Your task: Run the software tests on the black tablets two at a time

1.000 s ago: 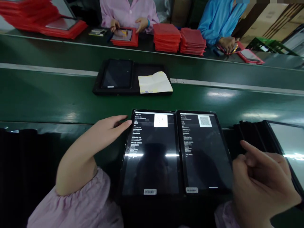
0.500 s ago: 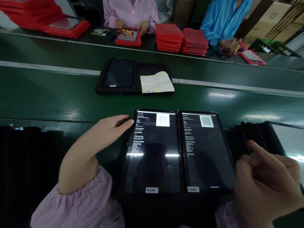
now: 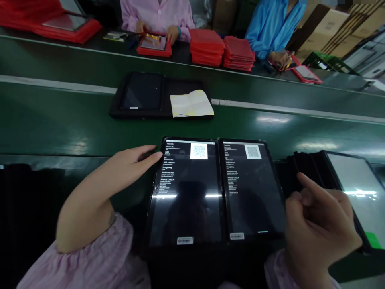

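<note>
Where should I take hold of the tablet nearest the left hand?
Grip the tablet by its long left edge, coming from the left like the left hand: it lies flat, and its right edge sits close against the second tablet.

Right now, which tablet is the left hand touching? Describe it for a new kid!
At the green conveyor belt's near edge, two tablets lie side by side, each showing a QR code. The left one is it: the person's left hand touches its edge. The other sits by the right hand.

The tablet screen (image 3: 186, 208) is black with white text, and its QR code (image 3: 199, 151) is a black-on-white speckle (very fine). The conveyor belt (image 3: 54, 128) is dark green, the stacked cases (image 3: 207, 47) red.
</note>
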`<state>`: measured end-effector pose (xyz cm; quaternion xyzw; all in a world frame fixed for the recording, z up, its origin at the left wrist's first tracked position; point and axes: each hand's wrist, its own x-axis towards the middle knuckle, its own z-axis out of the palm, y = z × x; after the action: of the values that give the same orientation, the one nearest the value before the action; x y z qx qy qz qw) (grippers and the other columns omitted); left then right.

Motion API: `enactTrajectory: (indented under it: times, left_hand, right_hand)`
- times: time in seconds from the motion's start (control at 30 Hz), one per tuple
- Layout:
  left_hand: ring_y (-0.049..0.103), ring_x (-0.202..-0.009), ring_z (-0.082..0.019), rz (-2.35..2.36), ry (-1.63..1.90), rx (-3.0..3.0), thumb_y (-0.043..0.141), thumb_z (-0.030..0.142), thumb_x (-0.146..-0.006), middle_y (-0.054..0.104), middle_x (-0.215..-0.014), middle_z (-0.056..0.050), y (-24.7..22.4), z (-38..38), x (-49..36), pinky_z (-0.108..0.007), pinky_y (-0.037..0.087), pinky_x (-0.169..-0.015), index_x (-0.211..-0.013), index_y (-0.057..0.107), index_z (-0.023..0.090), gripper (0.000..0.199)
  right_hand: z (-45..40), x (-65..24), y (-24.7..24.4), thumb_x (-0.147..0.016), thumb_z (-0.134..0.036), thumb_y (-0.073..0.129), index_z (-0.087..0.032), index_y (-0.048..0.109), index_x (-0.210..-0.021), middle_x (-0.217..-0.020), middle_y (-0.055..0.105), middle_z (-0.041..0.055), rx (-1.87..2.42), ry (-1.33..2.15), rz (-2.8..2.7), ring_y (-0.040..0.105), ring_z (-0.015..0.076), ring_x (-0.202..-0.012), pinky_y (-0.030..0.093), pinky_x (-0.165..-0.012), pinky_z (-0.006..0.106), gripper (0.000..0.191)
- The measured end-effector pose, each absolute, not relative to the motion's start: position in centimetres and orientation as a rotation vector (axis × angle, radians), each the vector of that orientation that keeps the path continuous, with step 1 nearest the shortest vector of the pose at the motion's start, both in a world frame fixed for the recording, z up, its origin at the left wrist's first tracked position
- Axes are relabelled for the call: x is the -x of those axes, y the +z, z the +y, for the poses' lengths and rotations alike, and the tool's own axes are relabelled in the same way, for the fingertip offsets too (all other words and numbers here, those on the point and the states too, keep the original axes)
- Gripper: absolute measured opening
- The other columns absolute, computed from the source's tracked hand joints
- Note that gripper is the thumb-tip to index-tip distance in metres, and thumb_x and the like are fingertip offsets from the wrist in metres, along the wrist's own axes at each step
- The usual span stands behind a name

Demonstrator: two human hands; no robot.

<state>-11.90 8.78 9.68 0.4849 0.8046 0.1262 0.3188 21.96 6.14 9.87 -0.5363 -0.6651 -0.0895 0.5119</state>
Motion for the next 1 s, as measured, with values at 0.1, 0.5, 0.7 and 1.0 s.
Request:
enactTrajectory:
  times: [0.1, 0.5, 0.7, 1.0]
  left_hand:
    - [0.055, -0.148, -0.036, 2.114, 0.318, -1.286, 0.045, 0.069, -0.082, 0.065, -0.155, -0.009, 9.9, 8.9, 11.6, -0.046, 0.046, -0.12, -0.144, 0.068, 0.019, 0.083]
    - [0.066, -0.134, -0.036, 2.039, 0.342, -1.371, 0.046, 0.065, -0.083, 0.074, -0.143, -0.009, 9.4, 8.8, 12.0, -0.049, 0.052, -0.113, -0.135, 0.073, 0.022, 0.072]
    - [0.068, -0.131, -0.035, 1.987, 0.325, -1.41, 0.042, 0.061, -0.084, 0.075, -0.139, -0.009, 9.8, 9.0, 11.3, -0.046, 0.054, -0.109, -0.129, 0.075, 0.021, 0.069]
    - [0.066, -0.132, -0.037, 1.91, 0.378, -1.483, 0.055, 0.076, -0.084, 0.072, -0.144, -0.005, 9.2, 8.6, 11.0, -0.045, 0.058, -0.103, -0.144, 0.066, 0.03, 0.077]
  right_hand:
    - [5.8, -21.9, 9.9, -0.084, 0.008, 0.066, -0.038, 0.078, -0.128, -0.066, 0.046, -0.0071, 1.323, -0.217, -1.611, 0.042, 0.0075, -0.055, 0.037, -0.048, 0.022, 0.065]
    - [5.9, -22.0, 10.0, -0.081, 0.008, 0.063, -0.03, 0.083, -0.116, -0.072, 0.053, -0.0051, 1.308, -0.207, -1.657, 0.047, 0.0087, -0.057, 0.039, -0.048, 0.023, 0.055]
    - [5.9, -21.9, 10.2, -0.083, 0.01, 0.062, -0.032, 0.082, -0.119, -0.068, 0.046, -0.0068, 1.291, -0.202, -1.667, 0.042, 0.0081, -0.056, 0.038, -0.049, 0.023, 0.059]
    - [6.1, -21.9, 10.5, -0.096, -0.01, 0.061, -0.028, 0.081, -0.113, -0.094, 0.065, 0.004, 1.237, 0.007, -2.078, 0.066, 0.0176, -0.081, 0.059, -0.067, 0.032, 0.032]
